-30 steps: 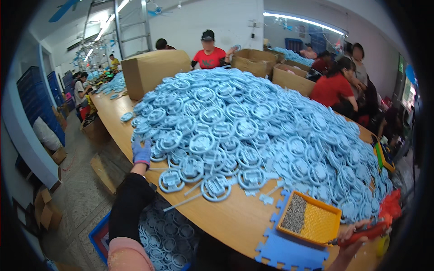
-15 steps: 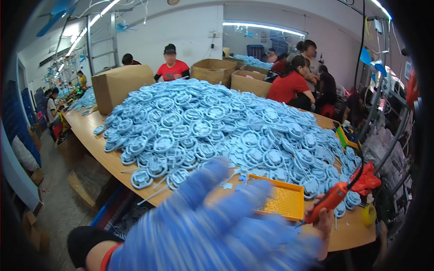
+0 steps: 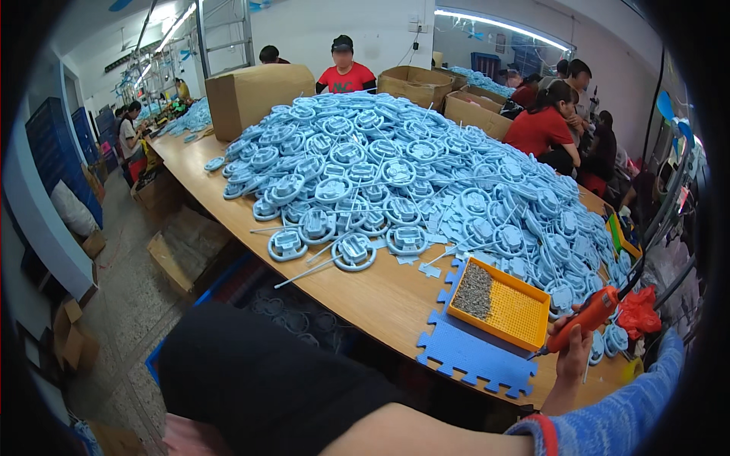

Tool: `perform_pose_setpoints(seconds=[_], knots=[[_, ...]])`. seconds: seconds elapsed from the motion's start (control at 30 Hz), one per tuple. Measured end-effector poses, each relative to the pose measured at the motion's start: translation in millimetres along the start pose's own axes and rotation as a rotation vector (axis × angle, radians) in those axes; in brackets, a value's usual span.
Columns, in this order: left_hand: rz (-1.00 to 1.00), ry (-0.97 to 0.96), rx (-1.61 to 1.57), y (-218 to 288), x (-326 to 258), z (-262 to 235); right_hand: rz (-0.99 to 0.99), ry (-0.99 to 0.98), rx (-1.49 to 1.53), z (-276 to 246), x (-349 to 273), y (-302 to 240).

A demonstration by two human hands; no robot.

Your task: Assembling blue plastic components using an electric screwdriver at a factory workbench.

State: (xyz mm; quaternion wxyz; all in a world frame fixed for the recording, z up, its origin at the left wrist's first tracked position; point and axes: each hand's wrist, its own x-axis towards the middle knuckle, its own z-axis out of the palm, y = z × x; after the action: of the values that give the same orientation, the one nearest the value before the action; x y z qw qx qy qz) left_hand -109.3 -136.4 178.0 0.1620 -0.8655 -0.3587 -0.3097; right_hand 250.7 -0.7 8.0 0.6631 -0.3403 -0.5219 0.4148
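Observation:
My right hand [image 3: 575, 353] is closed around an orange electric screwdriver [image 3: 584, 321], its tip pointing down-left toward the mat. My left arm reaches across to the right; my left hand [image 3: 635, 403], in a blue knitted glove, lies by the right rim near a yellow roll [image 3: 633, 370], its fingers not clear. Between the screwdriver and the pile sits a yellow tray [image 3: 525, 305] with small metal screws [image 3: 473, 292] heaped at its left end. Under it lies a blue foam mat [image 3: 475, 353] with jigsaw edges. Light-blue ring-shaped plastic parts [image 3: 355, 251] form a large pile.
A wooden table [image 3: 327, 292] carries the pile. Cardboard boxes [image 3: 262, 95] stand behind it. A red plastic bag [image 3: 639, 310] lies at the right. A person in red [image 3: 346, 76] sits across the table; others work at the back right. A crate edge [image 3: 201, 292] shows below the table.
My left gloved hand has swung from in front of the tray to the far right, uncovering the mat and screws. The view has shifted. My right hand still holds the electric screwdriver.

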Motion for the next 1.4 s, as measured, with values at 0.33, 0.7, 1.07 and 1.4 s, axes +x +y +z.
perform_pose_setpoints(seconds=[0.33,0.7,1.07,1.4], knots=[[0.224,-0.106,-0.569,31,21,27,0.008,-0.075,-0.059,1,-1,-9],[0.116,-0.614,-0.226,-50,-3,148,0.027,-0.152,-0.061,-30,19,-16],[0.264,-0.620,-0.130,-62,183,280,-0.081,0.135,-0.231,-130,68,-39],[0.168,-0.653,0.317,-98,322,480,-0.192,0.420,-0.304,-152,82,-12]])
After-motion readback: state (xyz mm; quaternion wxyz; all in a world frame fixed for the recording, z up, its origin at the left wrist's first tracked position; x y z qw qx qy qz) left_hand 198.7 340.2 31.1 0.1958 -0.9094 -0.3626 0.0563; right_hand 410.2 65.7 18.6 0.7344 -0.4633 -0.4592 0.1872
